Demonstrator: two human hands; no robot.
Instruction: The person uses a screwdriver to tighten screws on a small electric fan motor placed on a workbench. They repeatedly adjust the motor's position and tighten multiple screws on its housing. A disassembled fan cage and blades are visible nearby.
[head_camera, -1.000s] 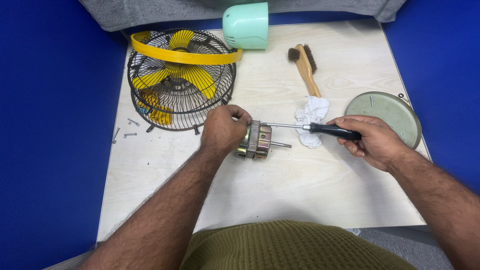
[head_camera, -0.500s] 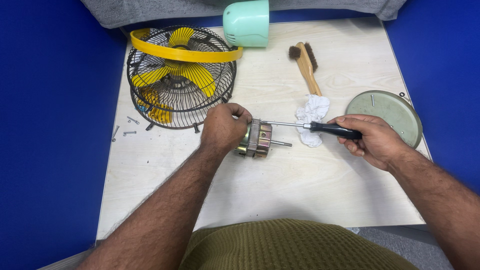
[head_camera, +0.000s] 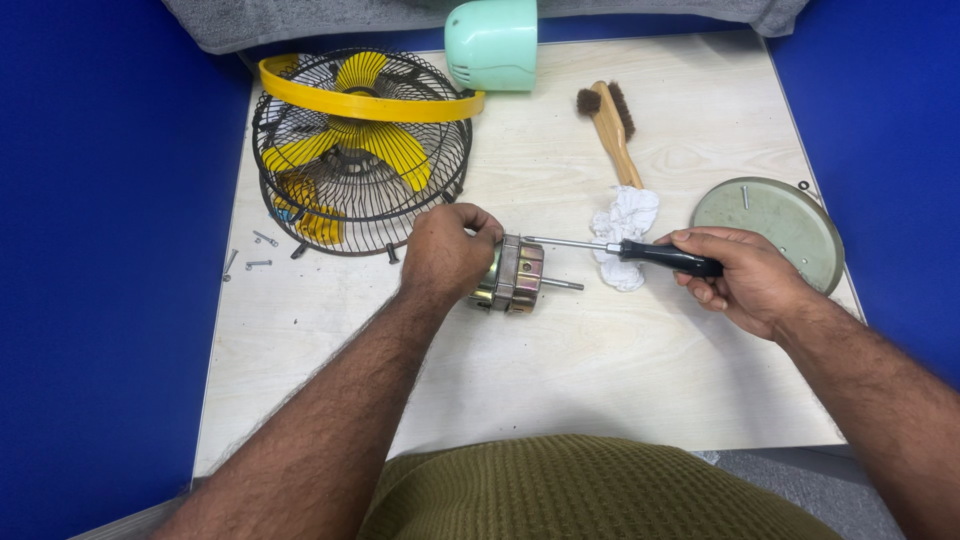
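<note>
A small metal fan motor (head_camera: 515, 275) lies on its side on the pale wooden table (head_camera: 560, 390), its shaft pointing right. My left hand (head_camera: 445, 250) grips the motor's left end. My right hand (head_camera: 745, 280) holds a black-handled screwdriver (head_camera: 640, 252) level, its steel tip touching the motor's top right edge. A crumpled white cloth (head_camera: 623, 230) lies under the screwdriver's shaft.
A black wire fan guard with yellow blades and a yellow ring (head_camera: 360, 150) sits at the back left. A mint green housing (head_camera: 492, 42) stands behind it. A wooden brush (head_camera: 610, 125), a round grey-green plate (head_camera: 775, 228) and loose screws (head_camera: 255, 255) lie around.
</note>
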